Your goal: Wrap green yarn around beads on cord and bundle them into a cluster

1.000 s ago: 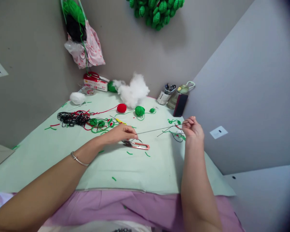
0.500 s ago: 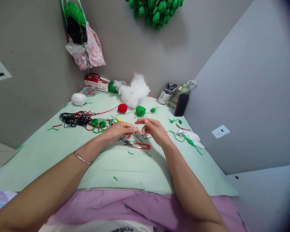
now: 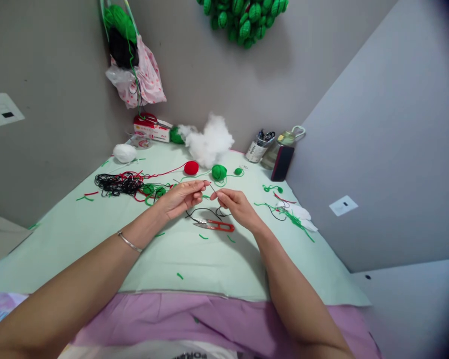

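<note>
Snips (image 3: 222,226) lay on the surface (image 3: 209,264) below the frame's centre. Mid-frame, the left hand (image 3: 181,199) and right hand (image 3: 238,207) pinched thumb-to-finger on a black thread (image 3: 213,189). Beyond sat a red yarn ball (image 3: 191,168) and a green yarn ball (image 3: 219,172).

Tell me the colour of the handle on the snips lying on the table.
The snips' handle is orange-red, best seen in the head view.
</note>
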A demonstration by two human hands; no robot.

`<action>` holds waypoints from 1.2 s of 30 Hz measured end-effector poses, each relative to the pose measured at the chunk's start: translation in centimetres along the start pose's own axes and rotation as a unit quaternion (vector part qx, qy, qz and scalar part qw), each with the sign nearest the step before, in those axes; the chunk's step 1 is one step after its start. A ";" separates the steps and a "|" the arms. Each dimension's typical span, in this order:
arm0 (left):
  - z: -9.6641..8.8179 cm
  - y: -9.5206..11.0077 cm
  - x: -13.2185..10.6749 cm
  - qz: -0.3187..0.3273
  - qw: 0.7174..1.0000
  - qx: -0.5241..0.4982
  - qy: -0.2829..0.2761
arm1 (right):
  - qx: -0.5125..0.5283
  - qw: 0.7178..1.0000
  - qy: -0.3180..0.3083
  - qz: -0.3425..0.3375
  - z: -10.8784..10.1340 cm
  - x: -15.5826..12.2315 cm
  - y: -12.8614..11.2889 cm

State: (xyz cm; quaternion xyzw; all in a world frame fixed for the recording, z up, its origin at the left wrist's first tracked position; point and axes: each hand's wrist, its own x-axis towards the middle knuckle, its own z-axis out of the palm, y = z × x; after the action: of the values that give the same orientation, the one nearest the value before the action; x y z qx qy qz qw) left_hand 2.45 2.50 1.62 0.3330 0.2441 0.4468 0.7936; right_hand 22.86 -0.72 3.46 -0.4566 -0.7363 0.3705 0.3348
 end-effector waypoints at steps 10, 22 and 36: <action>-0.5 -1.2 0.5 0.062 0.985 0.151 0.047 | -0.134 0.990 -0.026 -0.026 3.0 -0.6 -1.0; -0.6 -2.3 0.1 0.249 0.829 0.497 0.059 | 0.086 0.996 0.014 0.017 0.0 0.1 0.1; -0.2 -1.6 0.3 0.138 0.960 0.234 0.069 | 0.046 0.998 -0.014 0.034 -0.2 0.2 -0.1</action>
State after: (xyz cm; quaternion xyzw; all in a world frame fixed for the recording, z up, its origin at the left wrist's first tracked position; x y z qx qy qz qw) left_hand 3.31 2.19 0.32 0.5083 0.3480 0.5041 0.6054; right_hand 22.95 -0.48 3.65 -0.4602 -0.7072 0.4215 0.3323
